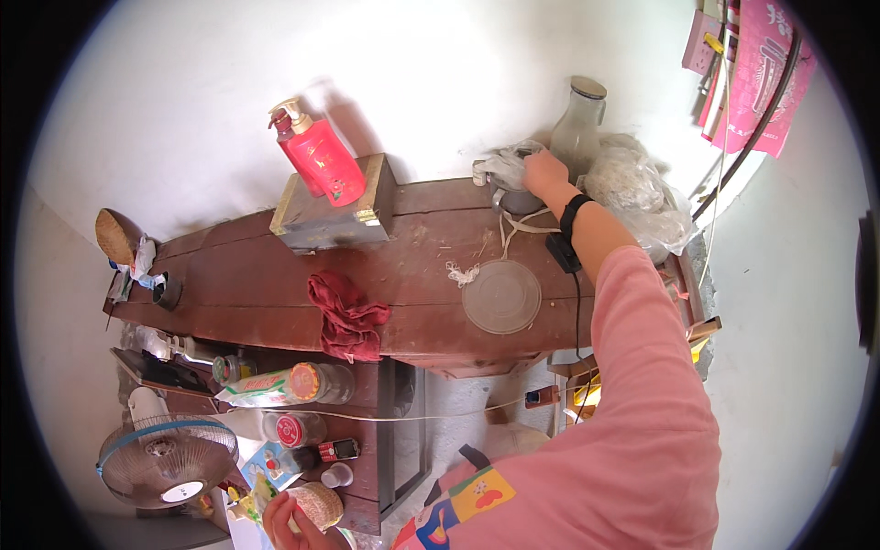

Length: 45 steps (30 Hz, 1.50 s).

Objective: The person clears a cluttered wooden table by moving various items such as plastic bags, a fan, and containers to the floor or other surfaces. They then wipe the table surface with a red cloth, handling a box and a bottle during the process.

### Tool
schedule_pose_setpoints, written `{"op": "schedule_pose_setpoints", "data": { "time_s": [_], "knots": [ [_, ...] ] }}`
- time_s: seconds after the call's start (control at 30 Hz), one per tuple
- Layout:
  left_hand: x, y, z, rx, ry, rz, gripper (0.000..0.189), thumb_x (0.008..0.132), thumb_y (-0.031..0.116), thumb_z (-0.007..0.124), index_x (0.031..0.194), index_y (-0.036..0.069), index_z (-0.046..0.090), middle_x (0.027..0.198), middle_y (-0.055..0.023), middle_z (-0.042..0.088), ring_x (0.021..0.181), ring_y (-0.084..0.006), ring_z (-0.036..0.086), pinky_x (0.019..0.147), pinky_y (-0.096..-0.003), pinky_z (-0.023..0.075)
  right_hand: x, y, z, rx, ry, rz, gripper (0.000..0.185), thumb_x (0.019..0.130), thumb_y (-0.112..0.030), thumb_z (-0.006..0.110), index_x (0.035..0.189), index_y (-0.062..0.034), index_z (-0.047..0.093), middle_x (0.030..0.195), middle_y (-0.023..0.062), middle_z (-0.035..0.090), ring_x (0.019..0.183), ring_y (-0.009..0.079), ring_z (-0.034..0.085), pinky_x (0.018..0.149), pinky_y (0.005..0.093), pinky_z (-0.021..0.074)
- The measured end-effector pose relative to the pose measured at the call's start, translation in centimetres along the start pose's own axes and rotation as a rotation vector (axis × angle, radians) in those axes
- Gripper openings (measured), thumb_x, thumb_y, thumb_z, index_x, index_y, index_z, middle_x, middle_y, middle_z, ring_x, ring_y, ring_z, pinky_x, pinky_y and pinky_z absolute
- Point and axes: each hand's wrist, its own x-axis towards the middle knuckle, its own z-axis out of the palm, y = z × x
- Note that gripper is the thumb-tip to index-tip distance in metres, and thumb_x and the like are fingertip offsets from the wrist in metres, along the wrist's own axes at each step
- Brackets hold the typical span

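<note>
My right hand (546, 174) is at the back of the reddish-brown wooden tabletop (430, 275), its fingers closed on a crumpled clear plastic bag (505, 165). That bag sits over the mouth of a dark grey mug or small pot (517, 201). Just behind the hand stands a glass jug with a lid (577, 127); to its right lies a bulky clear plastic bag (629, 182). A flat round grey lid (502, 297) rests in front. My left hand (292, 524) is low in the view with bent fingers, beside a woven basket (317, 505); whether it holds anything is unclear.
Two red pump bottles (328, 161) stand on a box (333, 213). A dark red cloth (347, 316) lies at the front edge. On the lower left are a fan (168, 464), glass jars (323, 383) and a mobile phone (339, 450). A white cord (412, 418) crosses the gap.
</note>
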Motion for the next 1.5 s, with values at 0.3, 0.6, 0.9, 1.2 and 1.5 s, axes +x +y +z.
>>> {"op": "schedule_pose_setpoints", "data": {
  "time_s": [0.3, 0.6, 0.9, 1.2, 1.5],
  "knots": [
    [7.1, 4.9, 12.3, -0.159, -0.448, 0.297, 0.018, 0.076, -0.008, 0.060, 0.092, -0.002, 0.066, 0.101, -0.0169, 0.066, 0.090, -0.0316, 0.064, 0.083, -0.0370, 0.0505, 3.6, 3.1, -3.4, 0.347, 0.139, -0.021, 0.011, 0.080, -0.017, 0.059, 0.082, -0.0088, 0.067, 0.089, 0.0160, 0.068, 0.084, 0.0344, 0.065, 0.073, 0.0446, 0.0516],
    [11.8, 11.1, 30.5, -0.395, -1.016, 0.151, 0.045, 0.080, 0.013, 0.069, 0.120, -0.002, 0.056, 0.108, -0.0162, 0.064, 0.087, -0.0218, 0.066, 0.075, -0.0327, 0.0529, 3.1, 5.3, -8.4, 0.847, 0.095, -0.043, 0.004, 0.074, -0.010, 0.063, 0.072, -0.0069, 0.063, 0.068, 0.0076, 0.062, 0.067, 0.0213, 0.061, 0.061, 0.0349, 0.0473],
    [13.2, 17.7, 35.5, -0.988, -1.090, -0.553, 0.072, 0.091, 0.032, 0.068, 0.144, -0.002, 0.033, 0.123, -0.0146, 0.058, 0.093, -0.0233, 0.067, 0.075, -0.0320, 0.0545, -1.6, 3.8, -11.8, 1.269, -0.386, 0.131, 0.006, 0.083, -0.006, 0.061, 0.088, -0.0074, 0.065, 0.077, -0.0007, 0.062, 0.069, 0.0095, 0.060, 0.060, 0.0236, 0.0502],
    [14.9, 13.1, 37.3, -1.335, -0.995, -0.834, 0.035, 0.098, 0.025, 0.058, 0.126, 0.005, 0.049, 0.118, -0.0107, 0.060, 0.094, -0.0256, 0.066, 0.078, -0.0412, 0.0576, -6.1, 1.3, -9.1, 0.936, -0.403, -0.271, 0.014, 0.080, -0.015, 0.067, 0.087, -0.0027, 0.066, 0.078, 0.0081, 0.064, 0.071, 0.0175, 0.061, 0.068, 0.0330, 0.0489],
    [15.8, 4.1, 36.0, -1.334, -0.694, -0.893, 0.029, 0.097, 0.008, 0.052, 0.125, -0.001, 0.052, 0.122, -0.0137, 0.060, 0.109, -0.0282, 0.061, 0.094, -0.0466, 0.0515, -9.8, 2.4, -4.9, 0.664, -0.458, -0.372, 0.023, 0.079, -0.006, 0.061, 0.101, -0.0007, 0.064, 0.090, 0.0142, 0.067, 0.084, 0.0305, 0.067, 0.074, 0.0390, 0.0537]
  ]
}}
